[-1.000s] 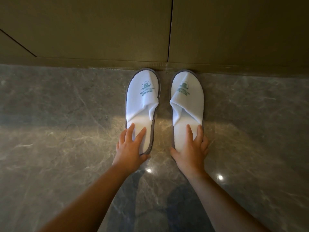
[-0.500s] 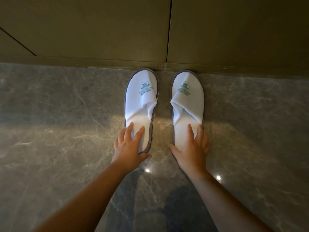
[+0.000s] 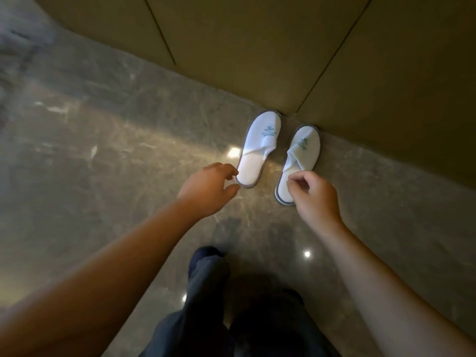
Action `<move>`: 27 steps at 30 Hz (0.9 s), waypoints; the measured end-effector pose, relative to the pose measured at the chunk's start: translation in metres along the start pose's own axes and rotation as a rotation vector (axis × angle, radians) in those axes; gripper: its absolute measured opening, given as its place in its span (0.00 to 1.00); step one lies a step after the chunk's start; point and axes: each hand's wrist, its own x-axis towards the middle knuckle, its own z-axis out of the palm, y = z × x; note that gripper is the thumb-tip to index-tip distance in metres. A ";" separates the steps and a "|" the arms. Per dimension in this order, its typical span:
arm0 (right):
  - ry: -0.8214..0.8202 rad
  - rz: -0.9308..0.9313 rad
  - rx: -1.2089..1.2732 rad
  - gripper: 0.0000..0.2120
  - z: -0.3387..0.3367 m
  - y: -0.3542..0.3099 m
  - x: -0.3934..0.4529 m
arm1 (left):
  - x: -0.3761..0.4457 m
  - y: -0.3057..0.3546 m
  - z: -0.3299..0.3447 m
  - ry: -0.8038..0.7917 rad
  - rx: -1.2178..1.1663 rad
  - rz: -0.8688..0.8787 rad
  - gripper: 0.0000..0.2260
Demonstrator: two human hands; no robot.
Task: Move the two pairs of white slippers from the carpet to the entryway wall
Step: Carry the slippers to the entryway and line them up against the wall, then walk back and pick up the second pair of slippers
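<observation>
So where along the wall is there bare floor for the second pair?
Bare marble floor runs along the wall left of the left slipper; right of the right slipper is free too. Between them, only a narrow gap.

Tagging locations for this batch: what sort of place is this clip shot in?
Probably a hotel room entryway. A pair of white disposable slippers with a printed green logo sits toes against a wall of flat olive-brown panels, on a polished grey marble floor reflecting ceiling spotlights.
</observation>
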 end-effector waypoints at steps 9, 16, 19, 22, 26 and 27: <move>-0.270 -0.247 0.121 0.10 -0.070 -0.284 -0.148 | -0.215 0.078 -0.250 0.265 -0.215 -0.201 0.15; -0.468 -0.457 0.138 0.13 -0.041 -0.427 -0.233 | -0.351 0.045 -0.345 0.593 -0.367 -0.340 0.14; -0.510 -0.522 0.119 0.12 -0.022 -0.465 -0.253 | -0.393 0.017 -0.369 0.756 -0.494 -0.414 0.10; -0.528 -0.564 0.101 0.12 -0.008 -0.498 -0.260 | -0.414 -0.006 -0.398 0.870 -0.604 -0.431 0.06; -0.578 -0.575 0.096 0.12 0.019 -0.533 -0.253 | -0.414 -0.033 -0.441 0.932 -0.646 -0.397 0.05; -0.588 -0.576 0.096 0.12 0.028 -0.540 -0.249 | -0.412 -0.041 -0.451 0.952 -0.649 -0.391 0.05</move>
